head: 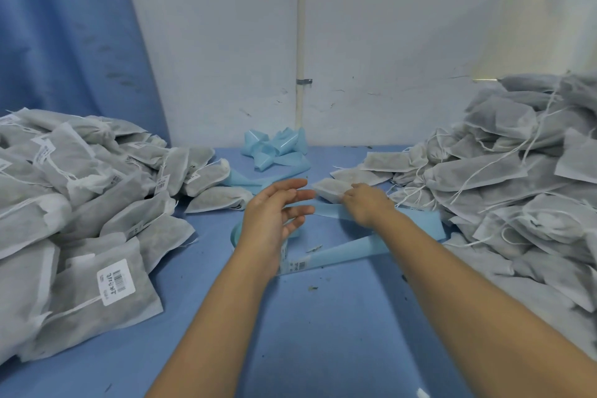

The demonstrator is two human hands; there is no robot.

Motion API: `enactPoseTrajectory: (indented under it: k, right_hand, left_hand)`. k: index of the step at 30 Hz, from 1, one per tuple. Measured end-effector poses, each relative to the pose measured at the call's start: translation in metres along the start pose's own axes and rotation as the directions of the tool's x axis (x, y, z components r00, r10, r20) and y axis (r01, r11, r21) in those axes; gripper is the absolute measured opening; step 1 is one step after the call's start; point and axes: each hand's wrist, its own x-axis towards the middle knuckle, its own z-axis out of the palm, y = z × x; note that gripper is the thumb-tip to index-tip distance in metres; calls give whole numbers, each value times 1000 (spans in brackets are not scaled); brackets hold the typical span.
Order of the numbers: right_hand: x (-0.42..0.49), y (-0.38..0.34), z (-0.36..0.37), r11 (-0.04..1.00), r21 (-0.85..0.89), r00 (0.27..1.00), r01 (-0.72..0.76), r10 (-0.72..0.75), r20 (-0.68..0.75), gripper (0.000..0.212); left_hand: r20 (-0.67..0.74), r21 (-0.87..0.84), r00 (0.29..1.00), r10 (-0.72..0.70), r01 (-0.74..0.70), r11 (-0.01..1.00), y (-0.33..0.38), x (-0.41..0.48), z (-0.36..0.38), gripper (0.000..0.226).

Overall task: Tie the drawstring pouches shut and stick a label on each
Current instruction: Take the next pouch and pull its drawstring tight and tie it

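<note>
Pouch point(329, 188), greyish filling showing through, gripped at its near end by right hand point(366, 204) fingers, curled on it. Left hand point(273, 220) just beside, fingers apart, holding nothing. Labelled pouch heap point(80, 203) left on bench point(323, 326); unlabelled heap point(517, 187) right.

Blue curtain point(64, 42), white wall point(210, 42), vertical pipe point(301, 26), blue tabletop point(323, 333)

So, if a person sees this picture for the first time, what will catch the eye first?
First, the two big heaps of grey pouches: the left heap carries white barcode labels, while the right heap has none and its strings hang loose. Between them, the right-hand grip holds one pouch, and the left-hand grip is open beside it. Under the arms, a light blue label strip lies on the blue table.
</note>
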Motion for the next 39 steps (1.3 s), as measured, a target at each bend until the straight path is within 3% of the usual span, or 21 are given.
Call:
enactPoseTrajectory:
  k: [5, 9, 11, 13, 15, 16, 18, 21, 23, 26, 28, 35, 37, 39]
  right_hand:
    - [-9, -2, -2, 984, -54, 959, 167, -175, -221, 39]
    - [-31, -17, -16, 893, 307, 875, 330, -167, -455, 35]
    - [-53, -27, -22, 704, 596, 866, 385, -53, -497, 34]
    - [-76, -33, -28, 349, 867, 915, 355, 57, -398, 33]
    - [-96, -35, -28, 10, 963, 963, 269, 30, -269, 30]
    - [-105, -36, -27, -111, 967, 973, 230, 4, -231, 28]
    - [-120, -36, -19, -246, 954, 982, 171, -31, -184, 28]
    - [-137, -37, -2, -304, 942, 987, 142, -26, -157, 30]
    - [-144, -34, 6, -334, 932, 988, 143, -7, -154, 29]
    - [-147, -29, 12, -296, 942, 988, 157, 38, -152, 28]
    - [-149, -26, 15, -163, 966, 979, 200, 67, -191, 28]
    - [-152, -22, 29, 303, 897, 901, 322, 193, -388, 16]
    - [-153, -22, 30, 395, 864, 895, 312, 185, -407, 10]
    - [-157, -26, 29, 497, 826, 934, 268, 77, -349, 15]
  left_hand:
    - [-6, -108, 1000, -20, 19, 994, 0, 0, -1, 22]
    - [-54, -62, 999, -7, 4, 998, -3, -8, 4, 22]
    - [-92, -41, 996, 2, -6, 999, -5, -14, 7, 23]
    - [-105, -61, 994, 1, -7, 998, -8, -20, 8, 21]
    - [-81, -112, 997, -13, 4, 994, -12, -29, 11, 17]
    - [-56, -139, 998, -17, 9, 990, -15, -34, 12, 17]
    - [19, -165, 1000, -8, 11, 986, -25, -44, 14, 20]
    - [118, -109, 993, 23, -11, 994, -38, -56, 16, 21]
    - [77, -47, 997, 22, -18, 999, -43, -60, 17, 21]
    - [-38, 75, 999, 29, -27, 997, -47, -63, 16, 16]
    - [-69, 141, 997, 42, -32, 990, -49, -62, 15, 18]
    - [-25, -218, 997, -75, 68, 974, -50, -56, 17, 23]
    - [-11, -223, 997, -81, 77, 972, -51, -55, 16, 24]
    - [-4, -154, 996, -90, 88, 984, -52, -55, 17, 27]
